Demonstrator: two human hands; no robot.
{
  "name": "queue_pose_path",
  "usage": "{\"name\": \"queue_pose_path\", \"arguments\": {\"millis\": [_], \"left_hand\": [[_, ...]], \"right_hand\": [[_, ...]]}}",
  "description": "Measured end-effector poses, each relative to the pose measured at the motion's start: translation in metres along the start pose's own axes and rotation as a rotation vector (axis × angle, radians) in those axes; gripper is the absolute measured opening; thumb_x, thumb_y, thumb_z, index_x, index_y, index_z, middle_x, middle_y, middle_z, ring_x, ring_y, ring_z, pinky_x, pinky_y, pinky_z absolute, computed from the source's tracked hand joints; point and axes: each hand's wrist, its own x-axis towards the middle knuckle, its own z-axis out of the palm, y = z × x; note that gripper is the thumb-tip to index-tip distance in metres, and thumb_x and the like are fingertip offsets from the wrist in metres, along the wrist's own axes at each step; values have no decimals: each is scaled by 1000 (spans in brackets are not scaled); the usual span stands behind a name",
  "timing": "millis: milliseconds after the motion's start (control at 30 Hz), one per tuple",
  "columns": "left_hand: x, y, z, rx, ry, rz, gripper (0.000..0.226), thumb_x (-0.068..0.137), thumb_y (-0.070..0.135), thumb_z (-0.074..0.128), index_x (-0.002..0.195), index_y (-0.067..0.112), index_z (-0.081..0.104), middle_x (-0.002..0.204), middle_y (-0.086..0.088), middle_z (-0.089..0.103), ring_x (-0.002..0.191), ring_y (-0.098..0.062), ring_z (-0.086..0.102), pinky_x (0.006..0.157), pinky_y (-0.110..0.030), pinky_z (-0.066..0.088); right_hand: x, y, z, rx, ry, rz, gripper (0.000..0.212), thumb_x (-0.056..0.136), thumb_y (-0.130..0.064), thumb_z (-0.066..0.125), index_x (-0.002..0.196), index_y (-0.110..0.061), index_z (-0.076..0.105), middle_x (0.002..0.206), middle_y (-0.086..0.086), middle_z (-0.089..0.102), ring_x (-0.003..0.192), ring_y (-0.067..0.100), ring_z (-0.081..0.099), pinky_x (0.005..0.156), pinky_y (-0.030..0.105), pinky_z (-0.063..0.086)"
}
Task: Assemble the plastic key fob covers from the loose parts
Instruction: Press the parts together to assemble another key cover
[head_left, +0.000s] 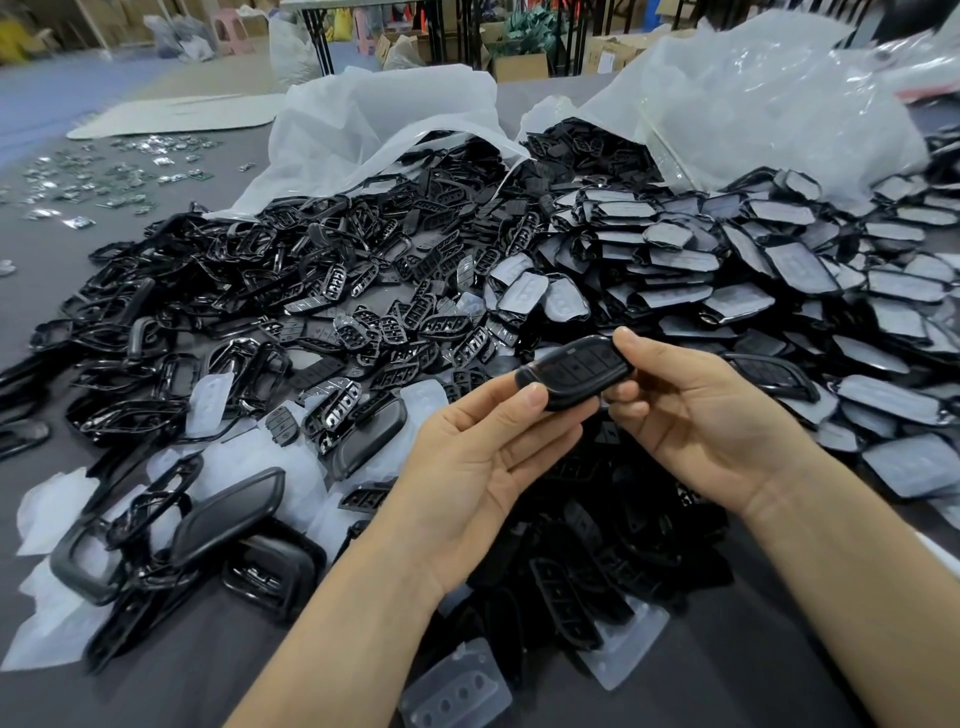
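A black key fob cover (574, 371) with button outlines on its face is held above the table between both hands. My left hand (483, 467) grips its near end, thumb on top. My right hand (696, 415) pinches the far end with thumb and fingertips. Around and below lie the loose parts: glossy black frames (208, 291), button inserts (405, 317), matte back shells (228, 512) and translucent rubber pads (457, 691).
Two opened clear plastic bags (384, 119) spill parts at the back. A large heap of film-covered shells (769, 270) fills the right side. Small packeted circuit pieces (104, 176) are scattered far left on the grey table (218, 675). A pile of dark parts (587, 561) lies under my hands.
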Motion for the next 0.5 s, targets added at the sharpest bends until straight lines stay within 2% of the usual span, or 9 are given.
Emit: {"name": "queue_pose_path", "arguments": {"millis": [167, 500], "left_hand": [[0, 0, 0, -2, -1, 9, 13, 72, 11, 64, 73, 15, 77, 95, -12, 74, 90, -24, 73, 79, -30, 58], [0, -2, -1, 183, 77, 196, 18, 69, 19, 66, 82, 11, 75, 94, -13, 75, 89, -23, 73, 80, -27, 57]], "right_hand": [[0, -1, 0, 1, 6, -2, 16, 70, -17, 67, 69, -1, 70, 72, 7, 57, 48, 5, 49, 41, 13, 41], [0, 0, 0, 6, 12, 1, 22, 69, -18, 67, 80, 2, 68, 76, 8, 55, 49, 5, 50, 41, 13, 41]]}}
